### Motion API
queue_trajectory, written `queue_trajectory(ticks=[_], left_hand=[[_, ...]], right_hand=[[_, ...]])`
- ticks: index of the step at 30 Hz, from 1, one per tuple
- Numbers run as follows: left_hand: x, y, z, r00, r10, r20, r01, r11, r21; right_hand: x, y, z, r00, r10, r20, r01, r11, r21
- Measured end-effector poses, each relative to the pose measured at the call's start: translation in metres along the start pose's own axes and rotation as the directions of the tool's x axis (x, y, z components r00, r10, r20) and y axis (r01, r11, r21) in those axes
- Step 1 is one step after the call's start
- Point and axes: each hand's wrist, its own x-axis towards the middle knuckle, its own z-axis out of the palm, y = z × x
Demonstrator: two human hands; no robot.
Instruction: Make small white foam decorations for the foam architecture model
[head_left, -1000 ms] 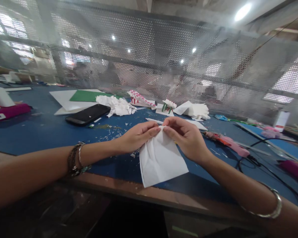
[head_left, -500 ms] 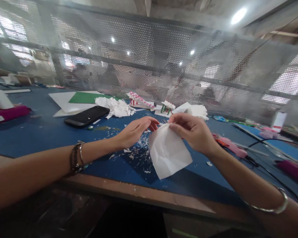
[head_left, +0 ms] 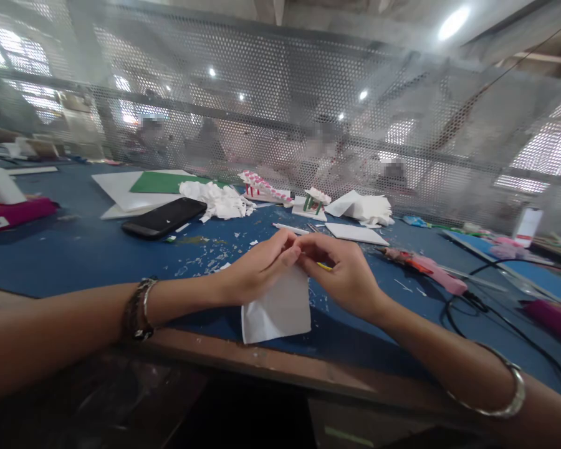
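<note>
A folded piece of white paper hangs over the near edge of the blue worktable. My left hand pinches its top edge from the left. My right hand pinches the same edge from the right, fingertips of both hands meeting. Both hands are closed on the paper. Small white paper scraps litter the table just beyond my hands.
A black phone lies at left, beside crumpled white paper and white and green sheets. Small paper models and a white stack stand behind. A pink tool and black cables lie right. Perforated metal screen closes the back.
My left hand let go of the paper, then came back to pinch it again. The paper has been lowered and looks narrower, folded. Both hands have moved slightly left and closer to me.
</note>
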Motion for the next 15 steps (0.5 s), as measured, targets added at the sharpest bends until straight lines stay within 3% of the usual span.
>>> queue_trajectory(ticks=[4, 7, 11, 13, 15], left_hand=[[0.000, 0.001, -0.004, 0.999, -0.039, 0.029, 0.040, 0.999, -0.024], [0.003, -0.001, -0.007, 0.993, -0.104, 0.062, 0.115, 0.969, -0.218], [0.007, -0.005, -0.007, 0.943, -0.283, 0.173, 0.332, 0.783, -0.525], [0.008, -0.008, -0.006, 0.908, -0.340, 0.243, 0.416, 0.680, -0.604], [0.008, -0.011, -0.005, 0.897, -0.338, 0.284, 0.440, 0.636, -0.634]], right_hand=[[0.000, -0.003, -0.003, 0.998, 0.007, -0.062, -0.005, 0.999, 0.041], [0.001, -0.003, -0.009, 0.996, -0.007, -0.085, 0.008, 1.000, 0.016], [0.004, 0.000, -0.018, 0.998, -0.066, -0.001, 0.066, 0.998, -0.001], [0.005, 0.002, -0.020, 0.995, -0.091, 0.043, 0.092, 0.996, -0.003], [0.005, 0.004, -0.021, 0.992, -0.107, 0.067, 0.108, 0.994, -0.007]])
